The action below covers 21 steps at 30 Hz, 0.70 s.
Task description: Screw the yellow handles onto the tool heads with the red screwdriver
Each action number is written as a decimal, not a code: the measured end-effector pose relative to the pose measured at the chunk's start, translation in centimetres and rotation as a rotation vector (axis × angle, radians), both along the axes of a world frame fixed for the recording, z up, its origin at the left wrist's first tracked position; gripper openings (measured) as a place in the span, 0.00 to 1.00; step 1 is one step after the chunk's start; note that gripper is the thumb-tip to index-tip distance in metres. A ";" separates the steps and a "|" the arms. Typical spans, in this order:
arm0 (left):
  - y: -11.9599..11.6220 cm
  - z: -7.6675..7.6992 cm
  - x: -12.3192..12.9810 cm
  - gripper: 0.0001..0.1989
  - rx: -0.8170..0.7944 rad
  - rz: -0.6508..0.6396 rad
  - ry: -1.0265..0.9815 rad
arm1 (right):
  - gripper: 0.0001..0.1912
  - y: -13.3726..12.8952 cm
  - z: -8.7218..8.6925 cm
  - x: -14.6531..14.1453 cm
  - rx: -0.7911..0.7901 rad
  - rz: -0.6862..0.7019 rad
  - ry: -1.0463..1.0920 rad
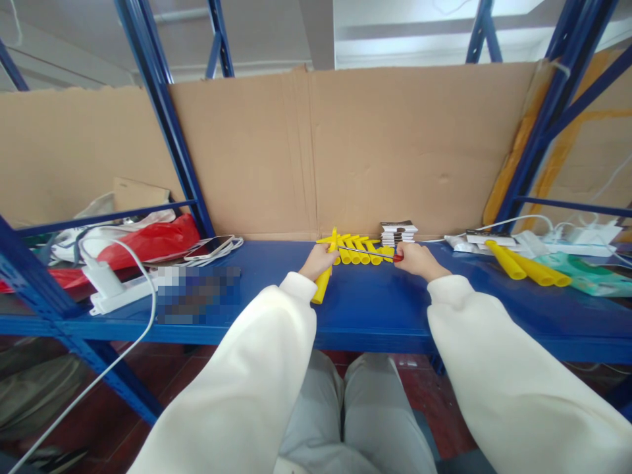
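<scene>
My left hand (316, 262) is closed around a yellow plastic piece with a tube-shaped handle (322, 288), its open end slanting down toward me. In my right hand (419, 261) is a screwdriver (363, 251), gripped by its red handle. The long metal shaft points left, and its tip meets or passes close to the upper part of the held piece; the exact contact is too small to tell. Several similar yellow pieces (364, 258) lie side by side just behind the shaft, tube ends toward me.
Behind the row stands a stack of small black-and-white boxes (397, 232) against a cardboard panel (395, 145). More yellow tubes (536, 270) lie right, near a green packet (590, 275). A white power strip (121, 293) with cable and a red bag (153, 238) are left on the blue shelf (375, 313).
</scene>
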<state>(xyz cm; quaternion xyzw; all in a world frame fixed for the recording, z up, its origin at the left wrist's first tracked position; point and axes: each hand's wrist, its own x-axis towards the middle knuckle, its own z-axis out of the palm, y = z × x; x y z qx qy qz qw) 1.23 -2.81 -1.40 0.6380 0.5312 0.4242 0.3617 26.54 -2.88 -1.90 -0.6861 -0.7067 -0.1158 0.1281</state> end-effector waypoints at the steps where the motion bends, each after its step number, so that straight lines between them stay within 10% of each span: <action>1: 0.0 0.0 0.0 0.07 0.003 -0.003 0.001 | 0.05 0.0 0.0 0.0 0.000 0.002 0.004; 21: 0.1 -0.1 0.0 0.08 0.003 0.002 0.021 | 0.08 0.1 -0.2 0.3 -0.031 0.043 0.019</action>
